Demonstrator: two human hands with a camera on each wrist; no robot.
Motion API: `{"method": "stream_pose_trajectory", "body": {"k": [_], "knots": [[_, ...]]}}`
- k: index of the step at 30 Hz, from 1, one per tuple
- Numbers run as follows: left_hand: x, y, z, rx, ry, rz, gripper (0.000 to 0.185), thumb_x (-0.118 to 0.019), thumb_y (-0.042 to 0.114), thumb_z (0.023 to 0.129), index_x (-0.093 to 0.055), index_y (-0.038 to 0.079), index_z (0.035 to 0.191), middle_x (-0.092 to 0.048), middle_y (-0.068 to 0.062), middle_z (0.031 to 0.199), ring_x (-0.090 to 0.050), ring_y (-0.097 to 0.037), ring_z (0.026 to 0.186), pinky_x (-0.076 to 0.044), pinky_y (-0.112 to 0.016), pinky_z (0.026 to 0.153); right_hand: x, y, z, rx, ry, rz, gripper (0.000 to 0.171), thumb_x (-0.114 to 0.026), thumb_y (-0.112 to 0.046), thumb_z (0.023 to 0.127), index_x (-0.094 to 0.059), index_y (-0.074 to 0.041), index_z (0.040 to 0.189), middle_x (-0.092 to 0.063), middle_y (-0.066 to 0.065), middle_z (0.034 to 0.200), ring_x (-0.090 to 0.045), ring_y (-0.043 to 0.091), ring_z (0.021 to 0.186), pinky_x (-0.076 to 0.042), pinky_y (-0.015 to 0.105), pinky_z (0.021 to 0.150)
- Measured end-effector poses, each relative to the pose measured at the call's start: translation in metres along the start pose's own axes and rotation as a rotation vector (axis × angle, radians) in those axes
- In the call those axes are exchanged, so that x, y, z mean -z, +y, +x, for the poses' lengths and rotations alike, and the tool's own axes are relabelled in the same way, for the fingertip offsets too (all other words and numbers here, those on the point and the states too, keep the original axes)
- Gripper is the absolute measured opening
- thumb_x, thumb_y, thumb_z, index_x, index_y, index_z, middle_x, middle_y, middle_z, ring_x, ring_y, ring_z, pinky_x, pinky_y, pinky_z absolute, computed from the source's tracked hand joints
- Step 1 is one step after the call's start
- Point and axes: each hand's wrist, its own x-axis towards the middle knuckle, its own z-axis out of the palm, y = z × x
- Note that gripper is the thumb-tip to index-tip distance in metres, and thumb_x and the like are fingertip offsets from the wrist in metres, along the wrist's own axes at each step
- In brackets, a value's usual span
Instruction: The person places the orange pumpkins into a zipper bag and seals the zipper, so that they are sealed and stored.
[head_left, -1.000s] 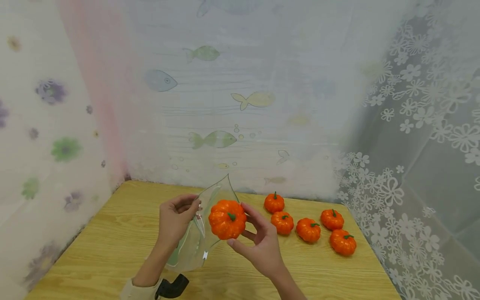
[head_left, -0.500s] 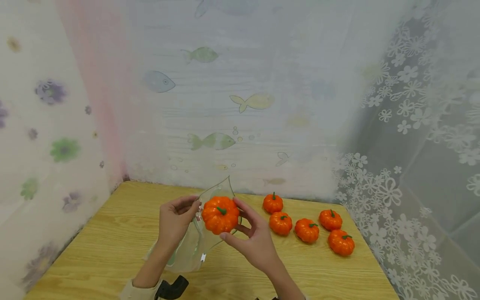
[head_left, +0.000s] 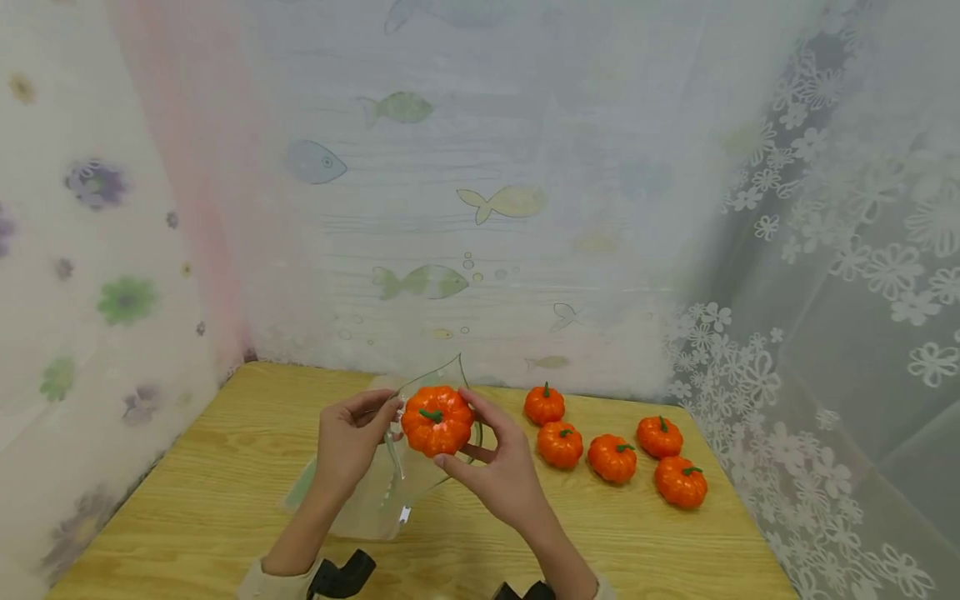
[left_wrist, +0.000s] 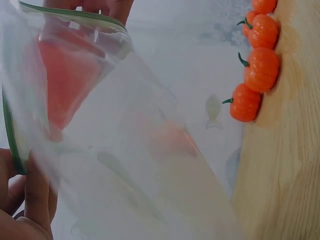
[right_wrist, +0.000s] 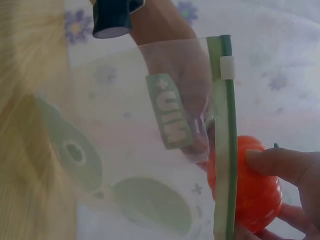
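Observation:
My right hand (head_left: 491, 467) grips a small orange pumpkin (head_left: 437, 420) with a green stem, held at the mouth of a clear zip bag (head_left: 390, 492). My left hand (head_left: 352, 437) pinches the bag's top edge and keeps it apart. In the right wrist view the pumpkin (right_wrist: 250, 185) sits just past the bag's green zip strip (right_wrist: 223, 150), with fingertips (right_wrist: 280, 162) on it. In the left wrist view the clear bag (left_wrist: 115, 150) fills the frame, and the pumpkin (left_wrist: 65, 80) shows as a red blur through the film.
Several more small pumpkins (head_left: 611, 458) lie on the wooden table (head_left: 187, 492) to the right, also in the left wrist view (left_wrist: 257, 67). Printed curtains close in the table at the back, left and right. A black wrist strap (head_left: 341, 575) shows near the front edge.
My right hand has carried the pumpkin left and slightly up, from beside the bag to its open mouth. The left hand has kept its hold on the bag edge.

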Motion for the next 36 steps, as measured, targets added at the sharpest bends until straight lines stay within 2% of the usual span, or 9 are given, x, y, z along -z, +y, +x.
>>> {"method": "stream_pose_trajectory", "body": {"k": [5, 12, 14, 17, 24, 32, 36], "knots": [[0.0, 0.0, 0.0, -0.004, 0.007, 0.031, 0.021, -0.07, 0.001, 0.096, -0.071, -0.013, 0.111, -0.076, -0.002, 0.088, -0.072, -0.006, 0.075, -0.063, -0.027, 0.062, 0.0, 0.004, 0.002, -0.006, 0.001, -0.019, 0.079, -0.085, 0.002, 0.079, -0.053, -0.017, 0.148, -0.055, 0.008, 0.145, -0.054, 0.033, 0.125, -0.062, 0.035, 0.088], [-0.001, 0.002, 0.002, 0.007, 0.015, 0.051, 0.018, -0.07, 0.001, 0.095, -0.073, -0.01, 0.109, -0.075, -0.018, 0.093, -0.072, -0.006, 0.073, -0.063, -0.025, 0.062, 0.0, 0.007, 0.004, -0.043, 0.025, -0.065, 0.075, -0.087, -0.006, 0.08, -0.052, -0.009, 0.146, -0.054, 0.011, 0.144, -0.053, 0.033, 0.124, -0.06, 0.036, 0.094], [-0.002, 0.003, 0.002, 0.013, 0.015, 0.051, 0.017, -0.07, 0.0, 0.095, -0.073, -0.01, 0.109, -0.075, -0.02, 0.094, -0.072, -0.006, 0.073, -0.063, -0.025, 0.062, 0.0, 0.009, 0.005, -0.051, 0.032, -0.071, 0.075, -0.088, -0.007, 0.079, -0.053, -0.009, 0.146, -0.054, 0.01, 0.144, -0.053, 0.031, 0.123, -0.059, 0.032, 0.094], [-0.002, 0.003, 0.002, 0.02, 0.015, 0.05, 0.017, -0.07, -0.001, 0.095, -0.073, -0.01, 0.109, -0.075, -0.017, 0.093, -0.071, -0.005, 0.072, -0.063, -0.025, 0.062, 0.0, 0.011, 0.006, -0.055, 0.035, -0.072, 0.075, -0.088, -0.007, 0.079, -0.053, -0.009, 0.145, -0.053, 0.01, 0.143, -0.053, 0.031, 0.122, -0.06, 0.031, 0.094], [-0.001, 0.003, 0.003, 0.033, 0.009, 0.055, 0.019, -0.07, 0.001, 0.095, -0.072, -0.009, 0.111, -0.073, 0.01, 0.082, -0.071, -0.005, 0.073, -0.062, -0.024, 0.062, -0.001, 0.013, 0.007, -0.046, 0.028, -0.108, 0.076, -0.087, -0.007, 0.079, -0.051, -0.006, 0.146, -0.053, 0.012, 0.142, -0.052, 0.031, 0.122, -0.059, 0.034, 0.095], [-0.001, 0.002, 0.004, 0.028, 0.003, 0.059, 0.019, -0.071, 0.003, 0.095, -0.073, -0.009, 0.11, -0.073, 0.011, 0.082, -0.073, -0.014, 0.075, -0.063, -0.024, 0.063, 0.0, 0.012, 0.01, -0.037, 0.013, -0.155, 0.075, -0.087, -0.008, 0.079, -0.051, -0.005, 0.145, -0.054, 0.012, 0.143, -0.053, 0.028, 0.118, -0.06, 0.035, 0.093], [-0.001, 0.002, 0.005, 0.02, -0.004, 0.052, 0.02, -0.071, 0.001, 0.095, -0.072, -0.01, 0.111, -0.073, 0.011, 0.081, -0.073, -0.013, 0.074, -0.063, -0.025, 0.063, 0.0, 0.013, 0.011, -0.044, 0.011, -0.167, 0.075, -0.088, -0.008, 0.079, -0.052, -0.006, 0.144, -0.054, 0.011, 0.142, -0.053, 0.026, 0.116, -0.06, 0.033, 0.091]]}}
